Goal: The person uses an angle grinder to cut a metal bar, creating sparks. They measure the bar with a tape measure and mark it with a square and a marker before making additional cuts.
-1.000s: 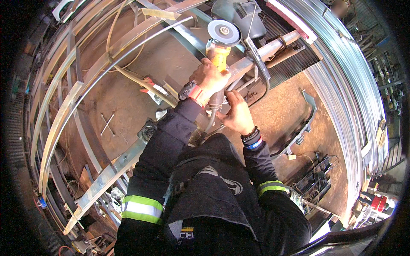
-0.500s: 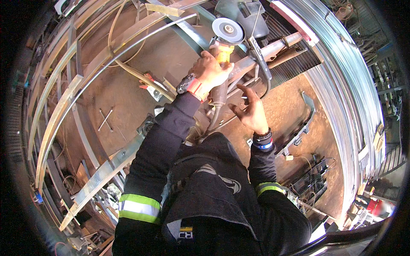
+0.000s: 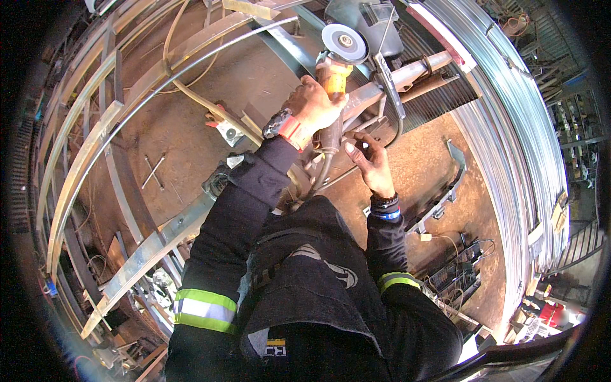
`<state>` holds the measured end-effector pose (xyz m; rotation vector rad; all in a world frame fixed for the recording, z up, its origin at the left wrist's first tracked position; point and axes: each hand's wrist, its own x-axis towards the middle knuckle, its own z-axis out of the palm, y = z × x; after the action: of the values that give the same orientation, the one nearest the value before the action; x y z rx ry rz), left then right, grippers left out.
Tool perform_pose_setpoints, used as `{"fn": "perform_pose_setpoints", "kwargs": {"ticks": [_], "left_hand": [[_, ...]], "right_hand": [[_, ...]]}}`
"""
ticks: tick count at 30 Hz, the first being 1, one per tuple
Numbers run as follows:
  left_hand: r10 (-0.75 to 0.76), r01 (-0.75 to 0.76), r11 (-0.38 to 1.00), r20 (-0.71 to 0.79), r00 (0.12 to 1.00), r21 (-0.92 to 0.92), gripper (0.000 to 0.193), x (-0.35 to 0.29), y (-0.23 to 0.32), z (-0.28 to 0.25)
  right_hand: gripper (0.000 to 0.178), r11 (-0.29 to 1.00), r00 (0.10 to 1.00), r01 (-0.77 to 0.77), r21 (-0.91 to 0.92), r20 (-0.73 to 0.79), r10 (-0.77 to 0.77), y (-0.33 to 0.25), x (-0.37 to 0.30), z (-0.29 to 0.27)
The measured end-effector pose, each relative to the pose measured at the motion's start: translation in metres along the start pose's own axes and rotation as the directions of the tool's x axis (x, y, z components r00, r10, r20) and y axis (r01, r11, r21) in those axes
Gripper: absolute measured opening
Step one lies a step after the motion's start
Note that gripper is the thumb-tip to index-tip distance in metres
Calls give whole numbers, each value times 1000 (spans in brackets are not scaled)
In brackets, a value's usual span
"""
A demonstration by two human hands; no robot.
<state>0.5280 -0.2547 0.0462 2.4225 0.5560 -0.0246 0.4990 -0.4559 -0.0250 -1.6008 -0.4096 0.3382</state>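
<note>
Left hand (image 3: 312, 105): fingers wrapped around yellow grinder (image 3: 335, 83).
Right hand (image 3: 374, 167): fingers curled, just beside it; cannot tell if gripping.

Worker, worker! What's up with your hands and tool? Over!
Left hand wrapped around yellow angle grinder. Disc facing the camera. Right hand near grinder's rear, grip unclear. Metal beam close on grinder's right.

Floor (image 3: 485, 216): brown, dusty; brightly lit at right, duller toward left. Along its right edge, a stack of long silvery metal profiles (image 3: 509, 114), strong glare. Beyond these, dim: a rack (image 3: 576, 137) with assorted parts, details unclear. Left edge: long metal beams (image 3: 145, 254), bowed in this view. Far left: dark ribbed panelling (image 3: 20, 188). Near upper edge: dark corrugated sheet (image 3: 439, 105).
</note>
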Motion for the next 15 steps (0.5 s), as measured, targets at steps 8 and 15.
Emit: {"fn": "perform_pose_setpoints", "kwargs": {"ticks": [8, 15], "left_hand": [[84, -84, 996, -8, 996, 34, 79, 5, -6, 9], [86, -86, 996, 1, 996, 35, 77, 4, -2, 10]], "right_hand": [[46, 1000, 1000, -16, -5, 22, 17, -3, -2, 9], [44, 999, 999, -10, -34, 41, 11, 0, -2, 3]]}}
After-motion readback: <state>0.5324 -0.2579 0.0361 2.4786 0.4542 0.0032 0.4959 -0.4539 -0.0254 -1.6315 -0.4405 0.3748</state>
